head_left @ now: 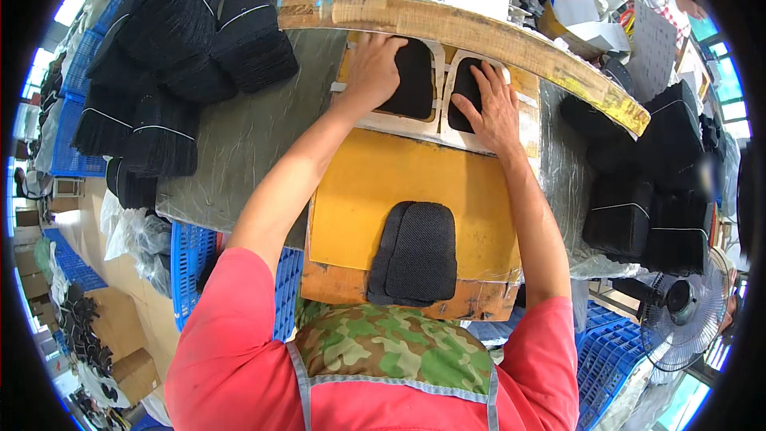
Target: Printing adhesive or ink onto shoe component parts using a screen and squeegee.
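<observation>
Two black fabric pads with rounded corners lie inside white-edged frames on a board beneath a wooden beam [471,29]. On the left pad [415,84], my left hand [373,72] rests at the upper left edge, its fingers bent and their tips partly behind the beam. My right hand [495,108] lies across the right pad [463,92], fingers spread and thumb apart. Nearer my body, several overlapping black mesh pads [419,251] sit on a yellow sheet [343,199], reaching over its near edge onto an orange-brown board [327,281].
Bundled stacks of black pads stand at the left [163,124] and right [618,211] of the grey table [231,144]. A fan [682,303] and blue crates [598,359] are at lower right. Another blue crate [185,267] is lower left. Another person [666,0] is at far right.
</observation>
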Demonstrator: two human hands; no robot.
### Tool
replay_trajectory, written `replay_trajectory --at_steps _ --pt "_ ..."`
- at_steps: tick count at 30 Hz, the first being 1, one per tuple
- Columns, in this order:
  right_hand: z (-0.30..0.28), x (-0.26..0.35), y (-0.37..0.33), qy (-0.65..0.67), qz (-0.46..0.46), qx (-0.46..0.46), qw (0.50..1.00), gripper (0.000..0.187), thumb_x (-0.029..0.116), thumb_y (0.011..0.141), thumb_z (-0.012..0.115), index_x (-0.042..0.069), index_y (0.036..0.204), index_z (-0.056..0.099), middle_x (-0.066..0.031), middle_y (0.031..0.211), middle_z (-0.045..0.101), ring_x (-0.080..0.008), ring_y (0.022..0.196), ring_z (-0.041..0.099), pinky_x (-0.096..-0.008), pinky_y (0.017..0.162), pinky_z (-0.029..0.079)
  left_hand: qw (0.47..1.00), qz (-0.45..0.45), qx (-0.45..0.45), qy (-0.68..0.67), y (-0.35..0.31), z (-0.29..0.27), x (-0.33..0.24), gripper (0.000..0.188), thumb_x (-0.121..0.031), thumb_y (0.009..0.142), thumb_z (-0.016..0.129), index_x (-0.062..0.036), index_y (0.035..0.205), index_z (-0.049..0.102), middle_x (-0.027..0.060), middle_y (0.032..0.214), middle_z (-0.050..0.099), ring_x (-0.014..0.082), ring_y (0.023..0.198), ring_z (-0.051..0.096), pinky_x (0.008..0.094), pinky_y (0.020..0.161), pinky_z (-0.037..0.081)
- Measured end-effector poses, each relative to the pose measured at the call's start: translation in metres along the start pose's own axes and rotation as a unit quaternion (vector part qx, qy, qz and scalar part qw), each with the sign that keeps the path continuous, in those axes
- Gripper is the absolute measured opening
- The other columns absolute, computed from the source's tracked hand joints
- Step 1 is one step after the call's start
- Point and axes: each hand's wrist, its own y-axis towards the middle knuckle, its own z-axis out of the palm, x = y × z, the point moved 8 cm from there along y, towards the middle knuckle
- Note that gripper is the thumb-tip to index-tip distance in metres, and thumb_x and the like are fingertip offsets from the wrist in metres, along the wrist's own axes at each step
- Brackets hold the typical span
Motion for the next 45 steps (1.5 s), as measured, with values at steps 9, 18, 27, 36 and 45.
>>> replay_trajectory --at_steps 9,18,27,36,45 --pt "0.004 -0.001 -0.001 0.007 0.002 -0.007 1.0 0.072 0.06 0.092 0.053 0.011 0.143 0.046 -0.0116 0.154 0.036 -0.0338 0.146 0.025 -0.0527 0.115 0.02 0.985 0.094 0.075 0.123 -0.027 0.034 -0.016 0.058 -0.033 0.098 0.049 0.0067 0.14 0.041 0.0244 0.153 0.03 0.0365 0.145 0.023 0.0483 0.118 0.018" --pt "-0.003 -0.003 -0.001 0.001 -0.003 -0.038 0.999 0.072 0.059 0.088 0.059 0.011 0.14 0.05 -0.0126 0.15 0.042 -0.0341 0.142 0.031 -0.0526 0.115 0.024 0.983 -0.003 0.112 0.144 -0.026 0.037 -0.021 0.063 -0.035 0.1 0.047 0.0032 0.147 0.032 0.0196 0.158 0.025 0.0327 0.148 0.019 0.0522 0.119 0.013" --pt "-0.002 0.004 -0.003 0.02 -0.007 -0.039 0.999 0.074 0.056 0.086 0.061 0.007 0.14 0.048 -0.016 0.148 0.042 -0.0342 0.143 0.03 -0.0529 0.115 0.023 0.976 0.134 0.104 0.137 -0.017 0.032 -0.053 0.051 -0.028 0.098 0.049 -0.01 0.145 0.042 0.0132 0.152 0.036 0.0336 0.143 0.027 0.0541 0.114 0.019" --pt "-0.009 0.005 -0.003 0.038 0.002 -0.024 0.999 0.074 0.058 0.087 0.06 0.006 0.138 0.05 -0.0163 0.149 0.039 -0.0374 0.145 0.025 -0.0509 0.117 0.021 0.976 0.114 0.132 0.13 -0.017 0.038 -0.041 0.051 -0.03 0.1 0.047 -0.011 0.147 0.039 0.0135 0.152 0.036 0.0345 0.143 0.026 0.0552 0.115 0.019" --pt "-0.007 0.01 0.0 0.03 -0.007 -0.02 0.999 0.076 0.058 0.087 0.06 0.006 0.141 0.047 -0.0179 0.145 0.043 -0.0368 0.141 0.031 -0.0494 0.115 0.023 0.977 0.115 0.103 0.144 -0.029 0.029 -0.024 0.055 -0.033 0.1 0.047 -0.0108 0.149 0.037 0.0208 0.151 0.033 0.039 0.141 0.027 0.0551 0.115 0.02"
